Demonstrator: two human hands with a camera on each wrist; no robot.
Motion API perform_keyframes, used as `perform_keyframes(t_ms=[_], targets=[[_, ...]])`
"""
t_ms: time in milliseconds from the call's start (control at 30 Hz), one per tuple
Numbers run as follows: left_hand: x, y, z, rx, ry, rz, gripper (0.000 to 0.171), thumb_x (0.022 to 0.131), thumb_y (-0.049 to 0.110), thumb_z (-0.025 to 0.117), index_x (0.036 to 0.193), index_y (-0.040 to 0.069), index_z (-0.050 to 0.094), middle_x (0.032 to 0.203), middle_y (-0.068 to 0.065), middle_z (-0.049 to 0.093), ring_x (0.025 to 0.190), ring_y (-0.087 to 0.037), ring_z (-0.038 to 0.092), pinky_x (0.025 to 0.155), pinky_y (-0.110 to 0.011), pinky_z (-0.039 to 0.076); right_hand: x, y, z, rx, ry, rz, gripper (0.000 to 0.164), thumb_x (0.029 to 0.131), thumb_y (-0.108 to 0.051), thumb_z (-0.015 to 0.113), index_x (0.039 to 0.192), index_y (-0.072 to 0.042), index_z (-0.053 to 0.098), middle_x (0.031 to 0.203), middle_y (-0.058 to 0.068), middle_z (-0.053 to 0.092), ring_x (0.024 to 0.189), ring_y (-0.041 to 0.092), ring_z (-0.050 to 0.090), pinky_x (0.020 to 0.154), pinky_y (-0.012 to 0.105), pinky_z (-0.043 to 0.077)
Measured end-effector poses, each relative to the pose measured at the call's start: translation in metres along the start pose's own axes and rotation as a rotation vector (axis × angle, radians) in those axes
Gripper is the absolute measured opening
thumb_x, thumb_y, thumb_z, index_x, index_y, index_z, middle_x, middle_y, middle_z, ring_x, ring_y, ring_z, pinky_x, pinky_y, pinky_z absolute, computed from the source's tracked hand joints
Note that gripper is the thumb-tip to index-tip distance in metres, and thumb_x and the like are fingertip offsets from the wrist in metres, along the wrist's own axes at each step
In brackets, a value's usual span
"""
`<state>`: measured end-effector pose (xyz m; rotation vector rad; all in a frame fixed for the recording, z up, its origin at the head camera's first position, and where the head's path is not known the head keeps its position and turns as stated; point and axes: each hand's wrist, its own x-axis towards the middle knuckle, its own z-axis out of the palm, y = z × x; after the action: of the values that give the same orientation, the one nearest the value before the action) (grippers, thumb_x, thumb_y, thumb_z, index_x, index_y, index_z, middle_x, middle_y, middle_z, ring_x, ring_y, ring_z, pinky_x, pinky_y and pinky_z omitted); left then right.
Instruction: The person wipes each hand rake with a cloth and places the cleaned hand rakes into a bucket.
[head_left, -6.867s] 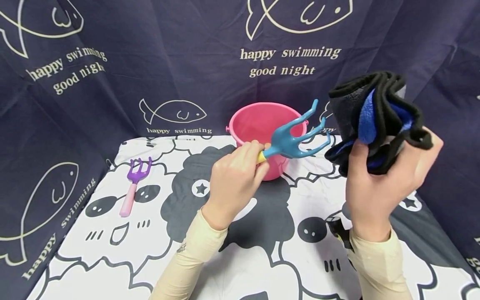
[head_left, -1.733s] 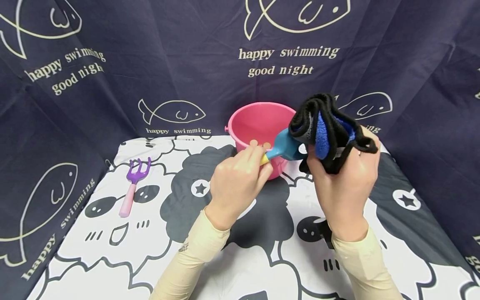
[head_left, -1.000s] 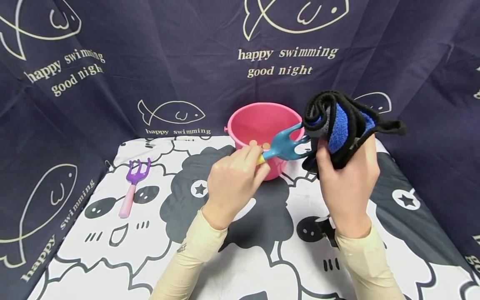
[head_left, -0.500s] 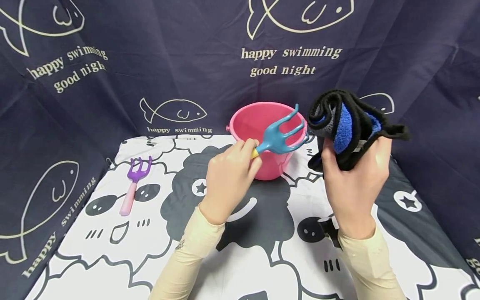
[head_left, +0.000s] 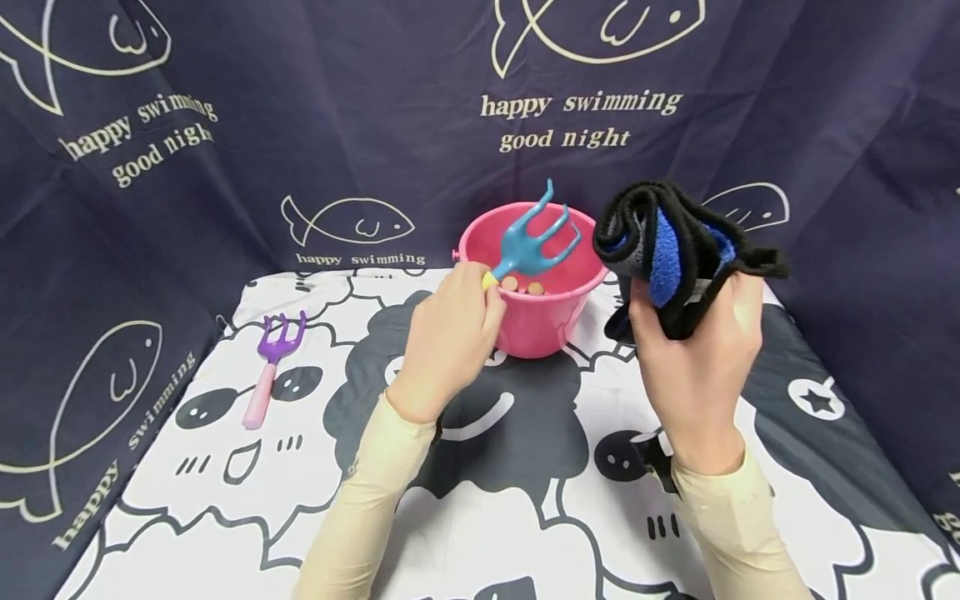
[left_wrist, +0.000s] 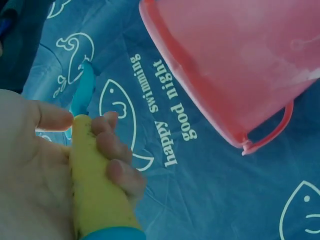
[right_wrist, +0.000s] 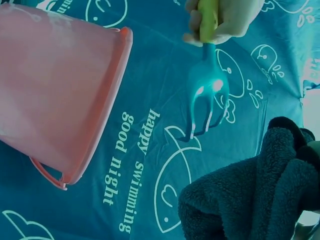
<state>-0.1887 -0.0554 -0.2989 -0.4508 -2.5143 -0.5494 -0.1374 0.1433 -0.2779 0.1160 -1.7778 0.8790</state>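
Observation:
My left hand (head_left: 450, 333) grips the yellow handle (left_wrist: 97, 180) of a toy hand rake (head_left: 525, 250) with blue curved tines. In the head view the tines point up and right, overlapping the pink bucket's opening. My right hand (head_left: 697, 367) holds a bunched, rolled cloth (head_left: 667, 250), black-edged with blue and grey fleece, to the right of the bucket (head_left: 540, 325). A gap separates the rake from the cloth. The right wrist view shows the rake's tines (right_wrist: 207, 110) above the cloth (right_wrist: 240, 195), apart from it.
A second toy rake (head_left: 270, 367), purple with a pink handle, lies on the sheep-print cloth (head_left: 480, 517) at the left. Small tan round things (head_left: 535, 289) show inside the bucket. Behind stands a dark fish-print curtain (head_left: 360, 125).
The rake's tines overlapped the cloth in the view earlier; my left hand has since drawn the rake left and up, away from it. The right hand has come left with the cloth.

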Motion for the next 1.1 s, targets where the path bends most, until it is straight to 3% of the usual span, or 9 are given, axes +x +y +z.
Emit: perform_keyframes(t_ms=[67, 200, 433, 533, 767, 1000, 1100], targets=[[0.007, -0.003, -0.002, 0.02, -0.036, -0.002, 0.022, 0.095, 0.023, 0.046, 0.101, 0.005, 0.057, 0.083, -0.009, 0.06, 0.074, -0.022, 0.06, 0.059, -0.041, 0.057, -0.001, -0.002, 0.0, 0.004, -0.014, -0.012, 0.04, 0.079, -0.015, 0.069, 0.116, 0.001, 0.068, 0.114, 0.029, 0.066, 0.115, 0.035, 0.054, 0.098, 0.055, 0.042], [0.028, -0.009, -0.006, 0.107, -0.055, 0.067, 0.023, 0.095, 0.021, 0.051, 0.107, 0.003, 0.06, 0.089, -0.014, 0.064, 0.076, -0.031, 0.065, 0.061, -0.046, 0.058, -0.002, -0.007, 0.001, 0.006, -0.032, -0.035, 0.038, 0.079, -0.012, 0.069, 0.111, 0.007, 0.067, 0.107, 0.031, 0.068, 0.114, 0.039, 0.053, 0.097, 0.058, 0.041], [0.063, -0.015, -0.005, 0.192, -0.111, 0.107, 0.022, 0.085, 0.019, 0.066, 0.106, 0.014, 0.072, 0.091, -0.011, 0.076, 0.077, -0.034, 0.07, 0.063, -0.048, 0.059, 0.0, -0.02, 0.0, 0.022, -0.024, -0.033, 0.035, 0.078, -0.007, 0.069, 0.108, 0.012, 0.066, 0.103, 0.033, 0.069, 0.111, 0.042, 0.053, 0.096, 0.059, 0.04], [0.077, -0.014, 0.001, 0.218, -0.197, 0.115, 0.019, 0.084, 0.018, 0.067, 0.1, 0.014, 0.077, 0.094, -0.01, 0.077, 0.083, -0.031, 0.07, 0.069, -0.048, 0.059, 0.0, -0.021, 0.0, 0.03, -0.023, -0.034, 0.035, 0.078, -0.006, 0.069, 0.108, 0.012, 0.066, 0.103, 0.034, 0.068, 0.11, 0.043, 0.053, 0.095, 0.06, 0.04], [0.108, -0.012, 0.021, 0.225, -0.504, 0.093, 0.018, 0.084, 0.018, 0.064, 0.096, 0.016, 0.077, 0.104, -0.007, 0.077, 0.092, -0.03, 0.067, 0.085, -0.05, 0.055, 0.0, -0.018, 0.0, 0.029, -0.023, -0.026, 0.036, 0.078, -0.006, 0.069, 0.109, 0.012, 0.066, 0.106, 0.033, 0.068, 0.112, 0.041, 0.053, 0.095, 0.059, 0.041], [0.124, -0.011, 0.038, 0.211, -0.58, 0.068, 0.017, 0.078, 0.014, 0.065, 0.091, 0.017, 0.075, 0.1, -0.004, 0.077, 0.091, -0.026, 0.066, 0.086, -0.046, 0.054, -0.004, -0.012, 0.002, 0.029, -0.029, -0.018, 0.039, 0.076, -0.008, 0.07, 0.111, 0.011, 0.066, 0.111, 0.035, 0.064, 0.111, 0.041, 0.055, 0.094, 0.058, 0.043], [0.126, -0.01, 0.042, 0.2, -0.648, 0.067, 0.014, 0.074, 0.009, 0.064, 0.085, 0.014, 0.072, 0.096, -0.004, 0.075, 0.086, -0.023, 0.063, 0.082, -0.04, 0.052, -0.004, -0.011, 0.002, 0.035, -0.032, -0.009, 0.041, 0.076, -0.008, 0.07, 0.112, 0.011, 0.065, 0.113, 0.037, 0.061, 0.111, 0.041, 0.055, 0.094, 0.058, 0.043]])
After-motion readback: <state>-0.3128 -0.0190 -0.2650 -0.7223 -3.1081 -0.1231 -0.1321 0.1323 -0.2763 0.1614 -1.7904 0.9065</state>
